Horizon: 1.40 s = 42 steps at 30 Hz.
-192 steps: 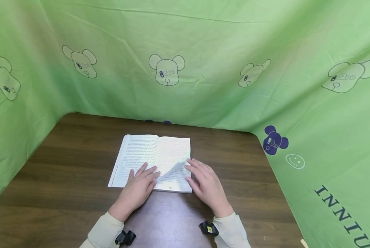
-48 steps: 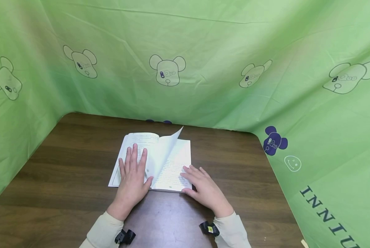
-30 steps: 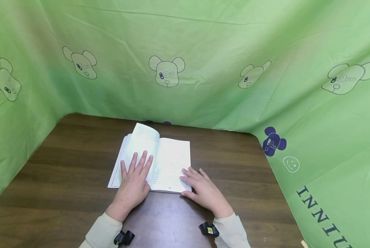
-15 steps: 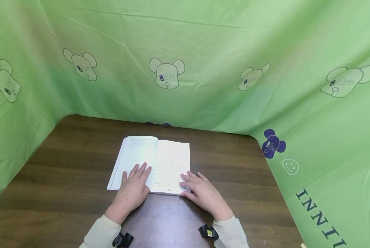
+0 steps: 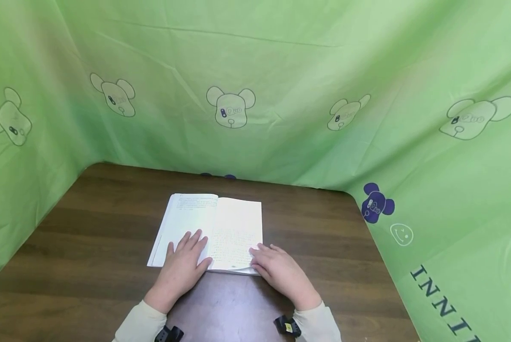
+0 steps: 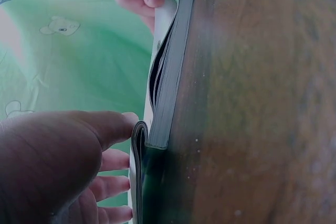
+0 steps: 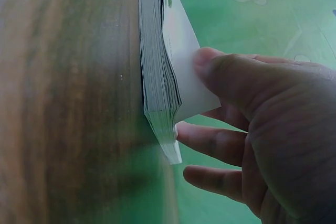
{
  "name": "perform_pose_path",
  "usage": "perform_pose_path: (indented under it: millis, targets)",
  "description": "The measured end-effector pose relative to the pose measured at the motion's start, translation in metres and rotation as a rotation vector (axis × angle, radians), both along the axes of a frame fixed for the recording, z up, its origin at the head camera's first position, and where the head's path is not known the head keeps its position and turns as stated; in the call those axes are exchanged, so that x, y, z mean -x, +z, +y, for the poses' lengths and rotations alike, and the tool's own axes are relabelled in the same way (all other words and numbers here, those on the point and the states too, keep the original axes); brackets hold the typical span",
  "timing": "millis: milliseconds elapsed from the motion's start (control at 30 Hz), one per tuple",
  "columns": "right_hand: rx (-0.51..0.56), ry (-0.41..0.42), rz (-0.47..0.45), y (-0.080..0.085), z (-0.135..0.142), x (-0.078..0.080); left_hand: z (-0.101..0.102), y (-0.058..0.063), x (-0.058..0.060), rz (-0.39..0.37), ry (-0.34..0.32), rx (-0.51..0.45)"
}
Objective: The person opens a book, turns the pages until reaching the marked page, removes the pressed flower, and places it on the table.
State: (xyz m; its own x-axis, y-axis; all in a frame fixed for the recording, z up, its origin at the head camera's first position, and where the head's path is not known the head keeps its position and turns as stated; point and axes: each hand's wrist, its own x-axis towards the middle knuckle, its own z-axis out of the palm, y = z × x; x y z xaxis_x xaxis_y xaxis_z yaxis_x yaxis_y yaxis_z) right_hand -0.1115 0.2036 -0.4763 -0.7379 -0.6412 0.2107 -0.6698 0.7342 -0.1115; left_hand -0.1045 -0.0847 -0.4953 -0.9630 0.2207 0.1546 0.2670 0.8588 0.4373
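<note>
An open book [image 5: 238, 213] with printed text lies on the brown table. My left hand [image 5: 180, 270] rests with spread fingers on the lower part of its left page, the thumb reaching to the gutter. In the left wrist view the thumb [image 6: 113, 127] touches the folded inner edge of the left-hand pages [image 6: 137, 166]. At the lower right corner, my right hand [image 5: 283, 275] pinches a page. The right wrist view shows that lifted page [image 7: 186, 69] between thumb [image 7: 226, 72] and forefinger, bent away from the thick stack of pages [image 7: 156, 61] beneath.
The wooden table [image 5: 97, 228] extends around the book. A green curtain [image 5: 281, 147] with printed bear heads stands along its back and sides. Black camera straps [image 5: 287, 327] sit at both wrists.
A page has been turned from right to left and now lies flat under my left hand. My right hand has since lifted the lower right corner of another page.
</note>
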Motion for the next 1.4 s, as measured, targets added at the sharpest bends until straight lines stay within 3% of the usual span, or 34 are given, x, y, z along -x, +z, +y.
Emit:
perform_pose_path:
  millis: [267,433,633,1000,1167,1300,1400]
  targets:
    - [0.013,-0.002,0.027,-0.001,-0.001,-0.002,0.002,0.001,-0.001,0.011,-0.006,-0.004]
    - [0.026,-0.001,0.043,-0.002,0.000,-0.002,0.004,0.002,-0.001,0.053,-0.053,-0.018]
    - [0.089,0.002,0.128,-0.006,0.001,0.001,0.007,0.002,-0.003,0.026,-0.098,-0.045]
    - [0.212,0.039,0.308,-0.006,0.001,0.002,0.010,-0.003,-0.006,0.044,-0.050,-0.028]
    - [0.309,-0.014,0.368,-0.007,0.004,0.002,0.010,-0.005,-0.006,0.081,-0.042,-0.031]
    - [0.322,-0.065,0.344,-0.005,0.004,0.003,0.011,-0.004,-0.004,0.111,-0.015,-0.057]
    - [0.296,-0.064,0.269,-0.002,0.003,0.004,0.010,-0.002,-0.001,0.129,0.019,-0.089]
